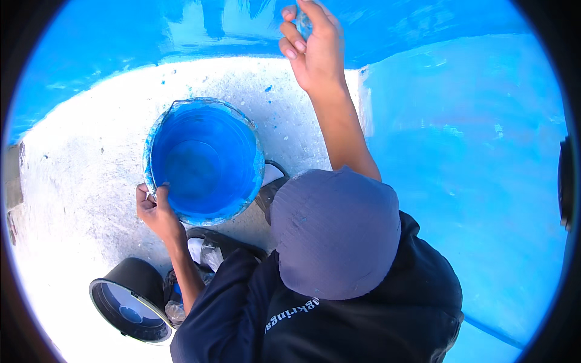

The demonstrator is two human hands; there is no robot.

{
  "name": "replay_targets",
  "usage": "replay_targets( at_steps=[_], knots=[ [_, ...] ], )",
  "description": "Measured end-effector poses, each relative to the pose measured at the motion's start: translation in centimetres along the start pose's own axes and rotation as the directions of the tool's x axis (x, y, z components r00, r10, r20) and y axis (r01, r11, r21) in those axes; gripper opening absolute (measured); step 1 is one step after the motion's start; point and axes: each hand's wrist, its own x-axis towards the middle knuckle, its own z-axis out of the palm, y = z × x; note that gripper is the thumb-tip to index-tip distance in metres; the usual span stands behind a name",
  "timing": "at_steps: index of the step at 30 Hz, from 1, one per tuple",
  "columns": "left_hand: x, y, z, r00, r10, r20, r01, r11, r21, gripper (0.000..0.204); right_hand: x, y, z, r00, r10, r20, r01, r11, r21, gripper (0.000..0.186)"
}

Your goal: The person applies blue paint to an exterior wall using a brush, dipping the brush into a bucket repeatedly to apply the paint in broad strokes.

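Note:
A large bucket (203, 151) with blue paint inside and a paint-smeared rim stands on the pale floor, left of the middle. My left hand (158, 210) grips its near left rim, thumb over the edge and fingers outside. A thin wire handle lies along the bucket's rim. Raised at the top of the picture, beside the blue wall (387, 24), my right hand (313, 45) has its fingers curled round a small paint-stained thing (304, 24). Most of that thing is hidden by the fingers and the frame's edge, so its kind cannot be told.
A black pail (130, 299) is tilted at the lower left, beside a clear plastic bag (175, 313). Dark footwear (227, 245) is close to the paint bucket. Another blue-painted surface (466, 151) fills the right side. Blue paint spots mark the pale floor (78, 163).

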Motion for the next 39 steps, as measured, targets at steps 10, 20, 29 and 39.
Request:
replay_targets(
  at_steps=[10, 20, 29, 39],
  knots=[
    [0.0, 0.7, 0.8, 0.999, 0.037, -0.008, -0.038, 0.997, -0.067, 0.015, 0.6, 6.3, -3.0, 0.933, 0.319, -0.166, -0.327, 0.945, -0.020, 0.035],
    [0.1, 0.0, 0.0, 0.999, 0.034, -0.015, -0.035, 0.998, -0.052, 0.014, 0.8, 3.5, 0.3, 0.940, 0.281, -0.195, -0.282, 0.959, 0.021, 0.034],
    [0.2, -0.3, 0.6, 0.999, 0.033, -0.005, -0.033, 0.994, -0.101, 0.014, 0.5, 2.2, 0.4, 0.995, -0.072, -0.065, 0.064, 0.991, -0.116, 0.042],
    [0.4, -0.1, 0.7, 1.000, 0.001, 0.002, -0.001, 0.986, -0.164, 0.015, 2.3, 13.4, -9.3, 0.763, 0.555, -0.332, -0.526, 0.831, 0.182, 0.027]
  ],
)
